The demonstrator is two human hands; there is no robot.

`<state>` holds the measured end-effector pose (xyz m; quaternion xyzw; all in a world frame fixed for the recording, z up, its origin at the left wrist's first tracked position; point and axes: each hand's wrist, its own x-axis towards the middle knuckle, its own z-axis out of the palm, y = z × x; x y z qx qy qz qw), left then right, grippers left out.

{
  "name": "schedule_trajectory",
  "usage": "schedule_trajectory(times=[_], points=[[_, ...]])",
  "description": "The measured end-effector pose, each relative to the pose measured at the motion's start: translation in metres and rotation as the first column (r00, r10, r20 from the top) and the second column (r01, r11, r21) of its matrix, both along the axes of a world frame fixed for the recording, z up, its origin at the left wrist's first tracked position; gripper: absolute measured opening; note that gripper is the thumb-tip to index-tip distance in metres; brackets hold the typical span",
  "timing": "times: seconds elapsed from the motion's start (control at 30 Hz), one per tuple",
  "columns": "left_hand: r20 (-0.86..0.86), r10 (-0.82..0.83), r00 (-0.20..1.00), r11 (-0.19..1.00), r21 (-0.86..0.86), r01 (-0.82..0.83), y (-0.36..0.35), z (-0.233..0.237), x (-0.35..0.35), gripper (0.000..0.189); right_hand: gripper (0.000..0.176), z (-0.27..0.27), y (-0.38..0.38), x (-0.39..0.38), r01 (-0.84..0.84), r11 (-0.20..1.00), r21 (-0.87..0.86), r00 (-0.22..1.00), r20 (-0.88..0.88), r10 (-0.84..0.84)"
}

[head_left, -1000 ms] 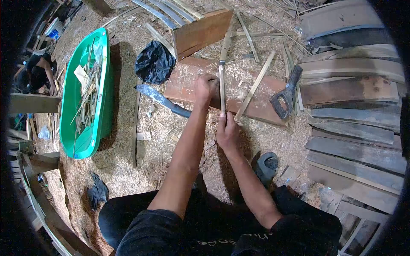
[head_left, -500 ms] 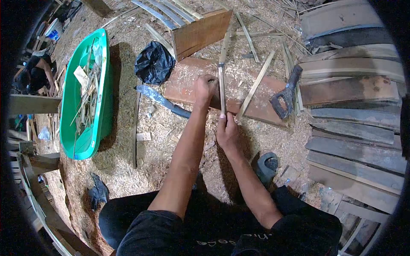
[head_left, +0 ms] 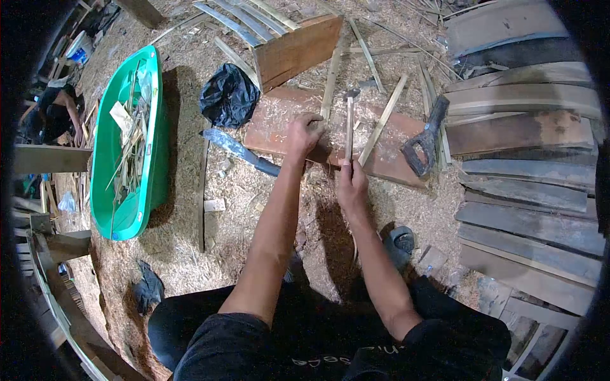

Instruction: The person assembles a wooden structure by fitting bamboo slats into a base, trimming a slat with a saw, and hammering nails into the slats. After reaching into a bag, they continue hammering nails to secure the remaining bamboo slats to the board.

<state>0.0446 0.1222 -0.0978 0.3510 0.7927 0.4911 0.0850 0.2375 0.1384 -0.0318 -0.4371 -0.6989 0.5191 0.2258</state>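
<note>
My right hand (head_left: 353, 185) grips the lower end of a hammer's (head_left: 349, 130) wooden handle, and its dark head lies over the reddish-brown board (head_left: 279, 124). To the left of it, my left hand (head_left: 305, 134) rests at the board, with fingers curled and pinched together; whatever they hold, if anything, is too small to make out. Beyond the left fingertips, a pale wooden strip (head_left: 331, 82) runs away from me. A large blade with a blue-grey surface (head_left: 238, 149) lies by the board's left end. The handsaw (head_left: 424, 143) rests across the right part of the board.
A green plastic tub (head_left: 151, 114) with wood scraps stands at left, near a black plastic bag (head_left: 230, 95). An upright wooden panel (head_left: 298, 51) stands beyond the board. Planks (head_left: 527, 168) line the right side. Another person (head_left: 60, 111) crouches at far left. Shavings cover the ground.
My right hand has shifted right with the hammer, whose head has swung right, away from my left hand. The left hand stays nearly in place.
</note>
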Motion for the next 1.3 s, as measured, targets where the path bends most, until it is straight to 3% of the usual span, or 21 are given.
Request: schedule_trajectory(times=[0.07, 0.2, 0.43, 0.53, 0.63, 0.73, 0.83, 0.93, 1.03, 1.13, 1.3], points=[[0.053, 0.018, 0.998, 1.0, 0.01, -0.018, -0.002, -0.001, 0.001, 0.025, 0.038, -0.014, 0.002, 0.002, -0.043, 0.997, 0.063, 0.999, -0.004, 0.043], [0.15, 0.084, 0.985, 0.996, 0.006, -0.086, 0.002, -0.005, 0.004, 0.025, 0.036, 0.001, -0.008, -0.001, -0.063, 0.998, -0.01, 0.996, 0.062, 0.063], [-0.001, 0.106, 0.994, 0.993, -0.044, -0.106, 0.006, -0.001, 0.007, 0.033, 0.035, -0.012, -0.012, -0.001, -0.088, 0.996, 0.034, 0.996, 0.0, 0.088], [0.249, 0.183, 0.951, 0.983, -0.039, -0.179, 0.012, 0.004, 0.008, 0.027, 0.034, -0.017, -0.009, 0.001, -0.089, 0.996, 0.031, 0.99, 0.108, 0.085], [0.216, 0.194, 0.957, 0.98, -0.087, -0.179, 0.014, 0.006, 0.007, 0.025, 0.034, -0.007, -0.01, 0.001, -0.08, 0.995, 0.055, 0.996, -0.035, 0.082], [0.095, 0.114, 0.989, 0.993, -0.049, -0.109, 0.01, -0.002, 0.003, 0.026, 0.036, -0.011, -0.01, 0.0, -0.074, 0.996, 0.039, 0.997, -0.023, 0.075], [-0.012, 0.052, 0.999, 0.995, -0.081, -0.053, 0.009, -0.003, -0.001, 0.03, 0.036, -0.001, -0.009, 0.003, -0.117, 0.993, -0.033, 0.982, 0.145, 0.121], [0.151, 0.118, 0.982, 0.99, -0.097, -0.104, 0.012, 0.003, 0.004, 0.029, 0.037, -0.014, -0.009, 0.002, -0.113, 0.993, -0.017, 0.978, 0.174, 0.114], [0.065, 0.162, 0.985, 0.984, -0.079, -0.156, 0.017, -0.004, 0.008, 0.019, 0.037, -0.01, -0.012, 0.003, -0.092, 0.996, -0.003, 0.993, 0.071, 0.092], [-0.221, 0.193, 0.956, 0.974, -0.073, -0.214, 0.016, -0.007, 0.014, 0.017, 0.037, -0.01, -0.009, 0.003, -0.118, 0.992, -0.05, 0.983, 0.136, 0.124], [-0.227, 0.18, 0.957, 0.981, -0.034, -0.193, 0.017, -0.004, 0.017, 0.014, 0.038, -0.004, -0.011, 0.002, -0.098, 0.995, 0.013, 0.99, 0.104, 0.097]])
